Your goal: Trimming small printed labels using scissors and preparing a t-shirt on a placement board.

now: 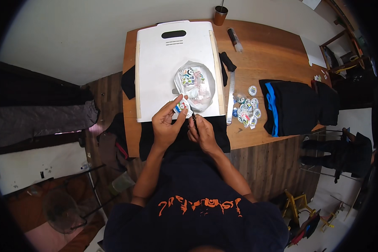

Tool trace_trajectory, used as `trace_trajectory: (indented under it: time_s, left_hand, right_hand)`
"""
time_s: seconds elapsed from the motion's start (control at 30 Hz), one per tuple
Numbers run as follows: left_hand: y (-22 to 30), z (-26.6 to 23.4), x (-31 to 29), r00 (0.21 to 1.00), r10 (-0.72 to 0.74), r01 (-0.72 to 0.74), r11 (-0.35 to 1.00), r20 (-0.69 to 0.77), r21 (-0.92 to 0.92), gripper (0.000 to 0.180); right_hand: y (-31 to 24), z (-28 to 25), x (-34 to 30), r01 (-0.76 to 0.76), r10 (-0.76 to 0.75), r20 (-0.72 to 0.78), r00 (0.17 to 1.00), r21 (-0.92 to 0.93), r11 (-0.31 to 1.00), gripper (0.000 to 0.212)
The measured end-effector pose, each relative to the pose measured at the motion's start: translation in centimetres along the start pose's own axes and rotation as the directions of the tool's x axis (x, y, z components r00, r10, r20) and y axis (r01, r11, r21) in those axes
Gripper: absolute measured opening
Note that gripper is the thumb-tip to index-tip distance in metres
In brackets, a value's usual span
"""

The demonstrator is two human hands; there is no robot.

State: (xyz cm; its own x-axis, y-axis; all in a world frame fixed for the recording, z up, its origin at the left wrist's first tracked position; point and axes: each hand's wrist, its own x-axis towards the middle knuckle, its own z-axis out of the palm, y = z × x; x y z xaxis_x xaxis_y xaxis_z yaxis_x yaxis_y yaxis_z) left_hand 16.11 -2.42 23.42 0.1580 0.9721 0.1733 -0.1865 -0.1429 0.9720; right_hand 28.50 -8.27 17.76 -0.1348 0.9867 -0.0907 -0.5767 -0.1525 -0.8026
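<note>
Between its thumb and fingers, my left hand (165,123) pinches a small round printed cut-out (182,106), white with blue, green and red. My right hand (202,133) is closed around slim black scissors (194,119), whose tip meets the cut-out's right edge; the fingers hide much of the tool. Just beyond both hands lies an opened clear plastic bag (212,86) holding colourful printed pieces (192,77). It rests on a large white board (155,67) with an oval slot. Black fabric (149,136) spreads beneath the board and hangs over the table's near edge.
On the wooden table (269,46), a metal ruler (230,101) lies beside the board. Several round cut-outs (248,112) are piled to its right, near folded black and blue clothes (294,107). A spray can (235,40) and brown cup (220,16) are at the back.
</note>
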Motion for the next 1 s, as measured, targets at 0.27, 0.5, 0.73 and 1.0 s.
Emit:
trace_trajectory:
  time_s: [0.27,0.5,0.73,1.0]
  left_hand:
    - [-0.4,-0.5,-0.2,0.997,0.023,-0.024,1.000,0.071,0.005,0.044]
    - [-0.3,-0.2,0.0,1.000,-0.016,0.016,1.000,0.013,-0.019,0.046]
    - [-0.2,-0.1,0.1,1.000,-0.019,0.019,0.999,-0.016,-0.027,0.045]
    - [-0.2,0.0,0.0,0.999,-0.038,0.038,0.998,-0.008,-0.044,0.045]
  right_hand:
    - [0.2,-0.4,0.1,0.004,-0.004,0.013,1.000,-0.001,1.000,0.040]
    - [0.0,-0.4,0.1,-0.008,0.008,0.001,1.000,0.009,1.000,0.040]
    - [-0.1,-0.6,-0.1,-0.038,0.039,-0.012,0.999,0.013,0.999,0.041]
    - [-0.2,-0.7,-0.1,-0.025,0.026,0.014,1.000,-0.021,0.999,0.042]
